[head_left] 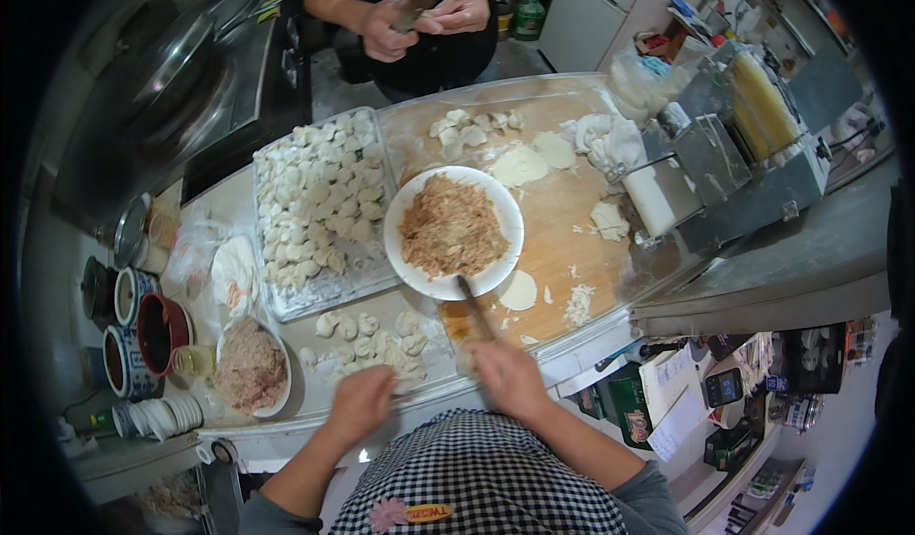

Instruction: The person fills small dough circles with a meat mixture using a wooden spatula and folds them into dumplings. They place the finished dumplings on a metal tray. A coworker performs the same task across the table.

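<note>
My right hand (511, 379) grips a thin flat stick or spatula (475, 308), its tip at the near rim of a white bowl of minced meat filling (454, 224). My left hand (361, 401) is curled at the table's near edge, beside several folded dumplings (368, 342); whether anything is inside it is hidden. A single round dough wrapper (517, 290) lies just right of the bowl. Left of the bowl, a metal tray (343, 296) carries many rows of dumplings (322, 185).
Across the table a person's hands (422, 24) hold a similar stick. A dough-rolling machine (715, 156) stands at right. Dough sheets (525, 163), dumplings (465, 129) and scraps (579, 305) lie on the board. A second bowl of minced meat (251, 367) and seasoning jars (129, 356) stand at left.
</note>
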A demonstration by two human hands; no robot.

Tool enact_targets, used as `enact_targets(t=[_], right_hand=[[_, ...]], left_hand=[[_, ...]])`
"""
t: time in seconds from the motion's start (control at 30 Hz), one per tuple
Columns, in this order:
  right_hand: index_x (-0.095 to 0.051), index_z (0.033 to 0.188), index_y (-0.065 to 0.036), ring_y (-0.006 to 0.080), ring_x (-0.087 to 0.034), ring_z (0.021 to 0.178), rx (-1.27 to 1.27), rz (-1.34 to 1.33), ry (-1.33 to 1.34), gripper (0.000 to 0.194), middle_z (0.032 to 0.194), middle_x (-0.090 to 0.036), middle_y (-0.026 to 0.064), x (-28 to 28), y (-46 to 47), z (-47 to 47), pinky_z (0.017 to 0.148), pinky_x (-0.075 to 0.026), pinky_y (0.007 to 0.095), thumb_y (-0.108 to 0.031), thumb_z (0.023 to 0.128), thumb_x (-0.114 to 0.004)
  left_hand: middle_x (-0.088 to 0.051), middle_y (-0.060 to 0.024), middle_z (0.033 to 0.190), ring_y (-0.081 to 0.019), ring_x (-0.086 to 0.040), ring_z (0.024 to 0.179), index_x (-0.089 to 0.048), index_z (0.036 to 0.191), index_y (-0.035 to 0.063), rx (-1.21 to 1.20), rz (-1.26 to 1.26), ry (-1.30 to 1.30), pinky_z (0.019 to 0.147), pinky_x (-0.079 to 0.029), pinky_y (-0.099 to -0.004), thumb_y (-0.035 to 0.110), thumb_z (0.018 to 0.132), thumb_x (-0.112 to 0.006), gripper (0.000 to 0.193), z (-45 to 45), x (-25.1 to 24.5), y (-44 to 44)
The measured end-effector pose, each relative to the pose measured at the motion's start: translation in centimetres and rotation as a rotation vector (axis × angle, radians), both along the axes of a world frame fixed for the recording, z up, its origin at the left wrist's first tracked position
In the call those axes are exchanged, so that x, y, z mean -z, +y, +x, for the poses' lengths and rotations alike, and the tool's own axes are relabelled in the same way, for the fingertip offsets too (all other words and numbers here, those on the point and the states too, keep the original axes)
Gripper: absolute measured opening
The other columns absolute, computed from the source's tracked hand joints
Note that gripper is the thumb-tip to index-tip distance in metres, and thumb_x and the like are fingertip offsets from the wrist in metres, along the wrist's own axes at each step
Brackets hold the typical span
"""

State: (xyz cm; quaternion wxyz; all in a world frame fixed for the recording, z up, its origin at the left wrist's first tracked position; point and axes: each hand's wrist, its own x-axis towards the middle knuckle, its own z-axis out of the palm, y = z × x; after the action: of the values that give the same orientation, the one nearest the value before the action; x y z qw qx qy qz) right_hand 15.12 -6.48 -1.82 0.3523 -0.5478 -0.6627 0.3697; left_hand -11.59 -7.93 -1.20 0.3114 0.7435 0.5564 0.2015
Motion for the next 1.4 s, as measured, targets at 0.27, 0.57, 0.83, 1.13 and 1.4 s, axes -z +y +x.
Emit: enact_targets(t=[0.27,0.57,0.83,1.13,1.4], right_hand=[[-0.068,0.1,-0.006,0.0341,-0.062,0.096,0.366,-0.138,-0.563,0.019,0.098,-0.064,0.0159,6.7,7.0,7.1,0.08,-0.051,0.0442,-0.017,0.085,-0.069],[-0.064,0.091,-0.005,0.0164,-0.06,0.064,0.528,-0.078,-0.093,0.009,0.072,-0.062,0.0053,5.5,7.2,8.4,0.062,-0.05,0.0314,-0.01,0.084,-0.067],[-0.069,0.099,-0.002,0.0063,-0.057,0.07,0.414,-0.208,0.417,0.015,0.078,-0.064,-0.002,-2.7,5.3,7.0,0.064,-0.047,0.0228,-0.01,0.088,-0.072],[-0.067,0.096,-0.003,0.0055,-0.046,0.053,0.706,-0.117,0.721,0.008,0.074,-0.058,-0.0015,-4.8,3.9,11.1,0.046,-0.034,0.0215,-0.005,0.089,-0.068],[-0.065,0.097,-0.003,0.0062,-0.049,0.055,0.618,-0.148,0.794,0.01,0.076,-0.06,0.0001,-5.7,3.9,11.1,0.045,-0.036,0.0203,-0.006,0.089,-0.07]], left_hand=[[-0.065,-0.0143,0.098,-0.0341,-0.063,0.092,-0.07,0.107,0.0072,-0.03,-0.041,0.536,0.077,-0.052,-0.0445,0.013,0.083,-0.069,0.025,-6.1,0.5,0.5],[-0.066,-0.0155,0.109,-0.036,-0.061,0.104,-0.068,0.115,0.0077,0.082,0.054,0.102,0.093,-0.049,-0.0427,0.013,0.086,-0.066,0.03,0.1,1.0,3.9],[-0.062,-0.0151,0.126,-0.0219,-0.067,0.099,-0.052,0.137,0.0009,-0.101,-0.604,-0.904,0.081,-0.055,-0.0335,0.017,0.097,-0.062,0.044,10.4,0.4,8.4],[-0.066,-0.0071,0.097,-0.0113,-0.061,0.084,-0.063,0.12,-0.0042,0.112,-0.956,-0.866,0.077,-0.054,-0.027,0.016,0.102,-0.055,0.028,16.9,2.8,12.0],[-0.064,-0.0143,0.121,-0.0181,-0.063,0.11,-0.059,0.128,-0.0014,0.348,-0.684,-0.532,0.096,-0.051,-0.0331,0.027,0.105,-0.049,0.038,20.4,0.3,12.1]])
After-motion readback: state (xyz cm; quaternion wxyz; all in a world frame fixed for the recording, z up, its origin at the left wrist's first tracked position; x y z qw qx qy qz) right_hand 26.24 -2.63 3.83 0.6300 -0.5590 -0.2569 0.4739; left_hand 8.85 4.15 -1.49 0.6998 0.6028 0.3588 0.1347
